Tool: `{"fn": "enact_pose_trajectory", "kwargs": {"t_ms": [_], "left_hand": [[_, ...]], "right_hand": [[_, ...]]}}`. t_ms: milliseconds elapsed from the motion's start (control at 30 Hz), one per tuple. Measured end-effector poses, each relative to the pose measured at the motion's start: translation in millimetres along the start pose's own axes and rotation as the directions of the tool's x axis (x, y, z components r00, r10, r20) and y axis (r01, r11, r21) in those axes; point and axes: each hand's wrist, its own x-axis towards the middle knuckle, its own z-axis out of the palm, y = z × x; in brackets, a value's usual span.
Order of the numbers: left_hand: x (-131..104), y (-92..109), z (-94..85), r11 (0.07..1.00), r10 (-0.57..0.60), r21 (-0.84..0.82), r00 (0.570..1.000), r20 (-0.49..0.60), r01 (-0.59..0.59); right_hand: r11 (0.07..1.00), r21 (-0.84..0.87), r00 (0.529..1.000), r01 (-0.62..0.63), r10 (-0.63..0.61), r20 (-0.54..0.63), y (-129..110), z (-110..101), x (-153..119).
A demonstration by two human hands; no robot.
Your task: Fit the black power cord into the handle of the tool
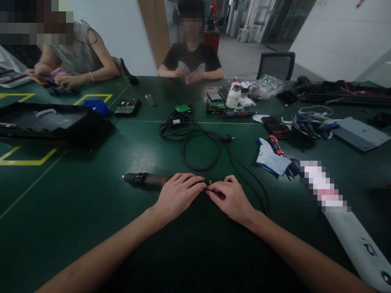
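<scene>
An electric screwdriver (pixel 154 180) lies on the green table, its tip pointing left. My left hand (pixel 182 191) is closed over the rear part of its body, with the fingers reaching to the tool's back end. There my right hand (pixel 230 199) pinches a small dark piece, apparently the cable's connector, and its fingertips meet those of my left hand. The fingers hide most of the joint; only a small yellowish bit shows between them. A black power cable (pixel 200 169) lies coiled just beyond my hands, with a plug (pixel 229 138) and an adapter box (pixel 176 121).
A black tray (pixel 61 132) and blue box (pixel 97 106) stand left. Hard drives (pixel 127 107), a bottle (pixel 233 97) and another electric screwdriver (pixel 238 114) lie farther back. On the right are gloves (pixel 271 158), a red-handled tool (pixel 275 145) and a white arm-like device (pixel 351 232). Two people sit opposite.
</scene>
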Motion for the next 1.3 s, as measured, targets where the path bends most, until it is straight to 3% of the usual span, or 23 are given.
{"fn": "enact_pose_trajectory", "kwargs": {"t_ms": [267, 433, 567, 733, 800, 867, 967, 1033, 1100, 1200, 1267, 1300], "left_hand": [[12.8, 9.0, -16.7, 0.998, 0.000, 0.063, 0.985, 0.170, -0.011], [12.6, 2.2, -18.3, 0.997, -0.024, 0.078, 0.987, 0.157, 0.011], [-8.7, -29.0, -21.5, 0.992, -0.092, 0.097, 0.987, 0.129, 0.080], [-65.1, -91.1, -35.8, 0.952, -0.250, 0.197, 0.967, 0.052, 0.236], [-93.5, -120.3, -45.3, 0.903, -0.358, 0.255, 0.934, 0.002, 0.346], [-122.0, -150.9, -55.8, 0.809, -0.495, 0.335, 0.867, -0.056, 0.483], [-158.5, -190.2, -69.1, 0.613, -0.675, 0.453, 0.727, -0.125, 0.647], [-173.3, -203.7, -74.0, 0.481, -0.740, 0.517, 0.644, -0.194, 0.708], [-176.7, -203.1, -74.9, 0.382, -0.758, 0.571, 0.600, -0.257, 0.727], [-159.8, -180.9, -71.0, 0.314, -0.773, 0.630, 0.577, -0.264, 0.710], [-140.1, -159.7, -67.1, 0.352, -0.797, 0.627, 0.574, -0.189, 0.695], [-130.0, -149.2, -65.2, 0.416, -0.804, 0.596, 0.584, -0.112, 0.687]], "right_hand": [[0.999, 0.043, 0.999, 0.032, -0.032, -0.003, 5.2, 2.5, -2.6], [0.997, 0.065, 0.998, 0.033, -0.030, -0.051, -1.7, -14.4, -1.9], [0.993, 0.112, 0.972, 0.046, -0.018, -0.236, -2.0, -24.9, -2.7], [0.987, 0.107, 0.876, 0.117, -0.052, -0.480, 4.9, -21.0, -6.5], [0.987, 0.096, 0.860, 0.131, -0.065, -0.506, 6.1, -18.2, -7.5], [0.988, 0.099, 0.873, 0.118, -0.056, -0.484, 6.1, -16.4, -7.8], [0.990, 0.113, 0.901, 0.082, -0.025, -0.434, 5.3, -15.8, -7.0], [0.990, 0.125, 0.908, 0.069, -0.011, -0.419, 5.0, -16.4, -6.4], [0.989, 0.134, 0.912, 0.066, -0.006, -0.411, 5.1, -17.2, -6.2], [0.988, 0.136, 0.920, 0.073, -0.014, -0.392, 5.7, -17.7, -6.9], [0.988, 0.133, 0.924, 0.080, -0.024, -0.383, 6.1, -17.3, -7.7], [0.988, 0.131, 0.924, 0.083, -0.028, -0.381, 6.2, -17.0, -8.0]]}}
